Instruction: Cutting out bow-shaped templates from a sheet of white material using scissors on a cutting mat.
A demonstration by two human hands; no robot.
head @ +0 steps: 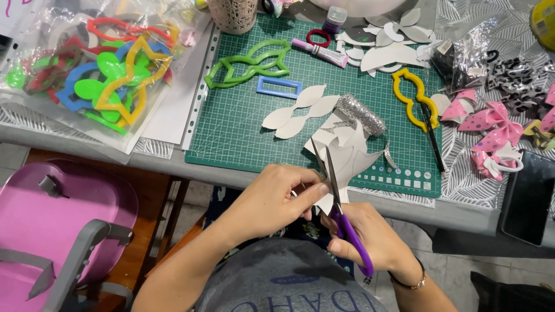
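A grey bench (87, 144) spans the view, and a green gridded cutting mat (231, 127) covers its middle. On the left of the bench lies a clear plastic bag of coloured plastic shape templates (98, 69). On the mat lie a green leaf-shaped plastic template (248, 66), a yellow plastic bow-shaped template (411, 95), a small blue rectangular plastic frame (279, 86) and white leaf-shaped paper cutouts (300, 110). Pink dotted ribbon bows (491, 130) sit at the right, beside a black phone (529, 196) that lies flat near the bench edge. A pink plastic chair with grey arms (52, 225) stands low at the left.

At the near edge of the mat, a sheet of white-backed silver glitter material (352, 144) is held above the person's lap; its rolled glitter end points away and to the right, so its long axis runs from the hands up toward the right. The purple-handled scissors (341, 202) stand nearly upright in the view, blades pointing away from the person and slightly left, handles toward the body, blades parted in a narrow V around the sheet.

The left hand (277, 199) pinches the lower edge of the sheet, its fingers (315, 190) pressed together against the thumb. The right hand (370, 234) grips the scissors, fingers curled through the purple loops.
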